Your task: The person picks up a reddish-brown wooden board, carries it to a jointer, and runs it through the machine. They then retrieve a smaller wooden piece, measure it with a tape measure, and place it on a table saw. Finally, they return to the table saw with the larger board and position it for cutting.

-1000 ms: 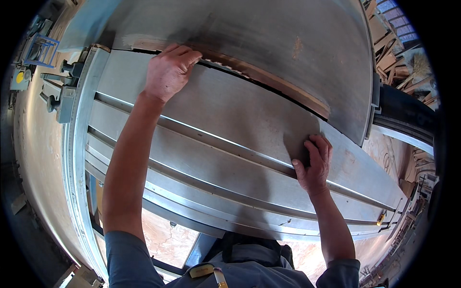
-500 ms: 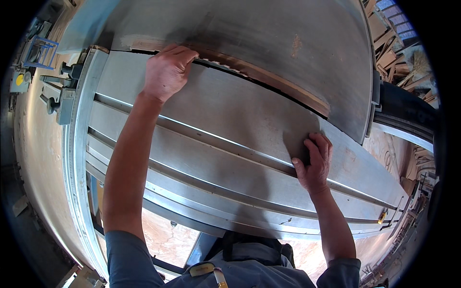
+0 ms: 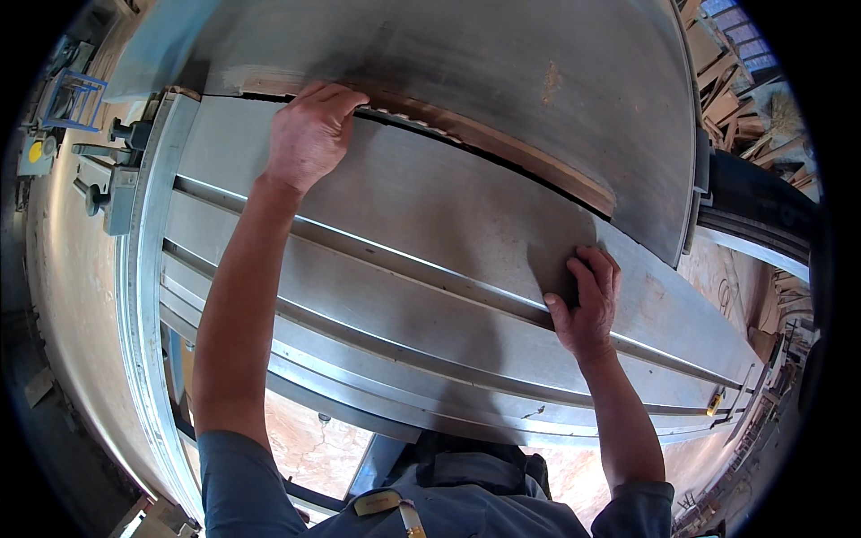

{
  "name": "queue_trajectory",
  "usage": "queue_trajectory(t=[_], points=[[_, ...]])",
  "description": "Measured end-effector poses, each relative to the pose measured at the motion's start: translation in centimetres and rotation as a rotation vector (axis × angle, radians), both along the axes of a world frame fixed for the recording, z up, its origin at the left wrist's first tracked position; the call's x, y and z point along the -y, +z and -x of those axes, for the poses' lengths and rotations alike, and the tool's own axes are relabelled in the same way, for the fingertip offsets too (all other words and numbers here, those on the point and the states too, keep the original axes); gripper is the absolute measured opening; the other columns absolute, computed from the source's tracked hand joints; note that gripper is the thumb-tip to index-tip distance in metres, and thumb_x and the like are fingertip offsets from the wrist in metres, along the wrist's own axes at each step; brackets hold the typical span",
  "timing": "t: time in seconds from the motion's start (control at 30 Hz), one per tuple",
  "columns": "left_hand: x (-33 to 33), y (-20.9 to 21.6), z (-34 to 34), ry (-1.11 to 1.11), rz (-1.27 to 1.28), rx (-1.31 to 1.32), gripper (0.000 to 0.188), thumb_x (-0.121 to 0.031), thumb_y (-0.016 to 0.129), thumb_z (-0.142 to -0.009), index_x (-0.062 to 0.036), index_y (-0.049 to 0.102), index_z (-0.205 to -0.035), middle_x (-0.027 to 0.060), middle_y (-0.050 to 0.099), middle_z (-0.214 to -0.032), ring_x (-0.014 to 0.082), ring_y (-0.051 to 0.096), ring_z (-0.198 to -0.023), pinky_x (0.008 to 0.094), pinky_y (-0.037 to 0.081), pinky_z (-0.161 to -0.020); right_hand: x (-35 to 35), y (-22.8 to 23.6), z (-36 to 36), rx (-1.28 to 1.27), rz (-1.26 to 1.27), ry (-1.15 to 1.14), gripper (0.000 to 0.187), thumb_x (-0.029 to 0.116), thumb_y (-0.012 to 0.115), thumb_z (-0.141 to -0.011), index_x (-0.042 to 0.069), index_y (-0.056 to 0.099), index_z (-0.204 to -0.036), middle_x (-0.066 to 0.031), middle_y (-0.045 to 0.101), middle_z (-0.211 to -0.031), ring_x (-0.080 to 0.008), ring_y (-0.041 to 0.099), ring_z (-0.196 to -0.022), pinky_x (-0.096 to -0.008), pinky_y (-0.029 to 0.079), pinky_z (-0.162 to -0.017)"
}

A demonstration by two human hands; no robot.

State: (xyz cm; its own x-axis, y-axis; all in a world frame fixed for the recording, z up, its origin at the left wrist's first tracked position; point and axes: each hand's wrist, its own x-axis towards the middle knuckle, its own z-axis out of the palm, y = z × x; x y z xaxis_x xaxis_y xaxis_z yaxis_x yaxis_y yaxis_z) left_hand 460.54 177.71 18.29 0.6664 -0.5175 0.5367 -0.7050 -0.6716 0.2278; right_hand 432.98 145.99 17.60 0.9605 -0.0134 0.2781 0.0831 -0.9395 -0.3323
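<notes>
A toothed saw blade [image 3: 420,124] sticks up through the long slot of a metal saw table. At the blade's left end, my left hand [image 3: 309,133] is closed, thumb and fingertips pinched together at its toothed rim. The fingers cover that end of the blade. My right hand [image 3: 587,300] rests on the grooved sliding table [image 3: 466,206], lower right of the blade. Its thumb and fingers are bent but apart, with nothing held. A worn wooden strip [image 3: 538,166] lines the slot behind the blade.
The fixed metal table [image 3: 466,54] with a small patch of sawdust [image 3: 551,82] lies beyond the slot. A fence rail with clamps [image 3: 117,193] runs along the left. At the right end lies a small yellow tool [image 3: 715,402]. Wood offcuts [image 3: 722,108] are heaped at the far right.
My left hand has shifted very slightly to the left along the blade. My right hand stays in the same place.
</notes>
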Motion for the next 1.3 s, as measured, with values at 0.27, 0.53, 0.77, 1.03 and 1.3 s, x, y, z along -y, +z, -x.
queue_trajectory(t=[0.27,0.53,0.77,1.03,1.3], points=[[1.6,-0.1,0.8,-0.034,0.039,0.075,0.014,-0.011,0.073,-0.075,-0.0141,0.070,-0.088,-0.0036,0.067,-0.082,0.0177,0.061,-0.081,0.0306,0.053,-0.068,0.0,0.1,0.0,-0.001,-0.004,0.001,0.055,0.049,0.067,-0.081,0.001,0.061,-0.105,-0.0151,0.052,-0.120,-0.0373,0.046,-0.115,-0.0482,0.039,-0.097],[1.5,-0.2,0.3,-0.094,-0.049,0.176,0.014,-0.004,0.071,-0.071,-0.0138,0.066,-0.080,-0.0044,0.066,-0.076,0.0169,0.061,-0.073,0.0281,0.053,-0.060,0.1,0.1,0.0,0.006,-0.011,0.004,0.052,0.046,0.069,-0.079,0.001,0.061,-0.106,-0.0146,0.053,-0.120,-0.0369,0.046,-0.115,-0.0482,0.040,-0.096],[1.3,0.3,0.4,-0.099,-0.135,0.207,0.016,-0.002,0.068,-0.069,-0.0133,0.063,-0.080,-0.0038,0.064,-0.072,0.0158,0.062,-0.071,0.0287,0.052,-0.056,0.1,0.2,0.1,0.001,-0.027,0.002,0.052,0.042,0.072,-0.077,0.001,0.061,-0.106,-0.0146,0.053,-0.120,-0.0372,0.046,-0.115,-0.0487,0.039,-0.096],[1.2,0.7,0.4,-0.090,-0.123,0.133,0.023,-0.002,0.069,-0.073,-0.0129,0.068,-0.094,0.0014,0.068,-0.078,0.0198,0.065,-0.073,0.0313,0.054,-0.061,0.2,0.1,0.0,0.020,-0.040,0.013,0.051,0.040,0.072,-0.076,0.001,0.061,-0.106,-0.0146,0.053,-0.120,-0.0378,0.046,-0.114,-0.0491,0.039,-0.096],[1.7,1.1,0.6,-0.154,-0.132,0.096,0.024,-0.001,0.068,-0.075,-0.0124,0.068,-0.096,0.0023,0.069,-0.084,0.0226,0.066,-0.076,0.0342,0.055,-0.065,0.4,0.1,0.3,0.012,-0.036,0.003,0.052,0.042,0.072,-0.076,0.001,0.061,-0.106,-0.0147,0.053,-0.120,-0.0374,0.046,-0.114,-0.0491,0.039,-0.096]])
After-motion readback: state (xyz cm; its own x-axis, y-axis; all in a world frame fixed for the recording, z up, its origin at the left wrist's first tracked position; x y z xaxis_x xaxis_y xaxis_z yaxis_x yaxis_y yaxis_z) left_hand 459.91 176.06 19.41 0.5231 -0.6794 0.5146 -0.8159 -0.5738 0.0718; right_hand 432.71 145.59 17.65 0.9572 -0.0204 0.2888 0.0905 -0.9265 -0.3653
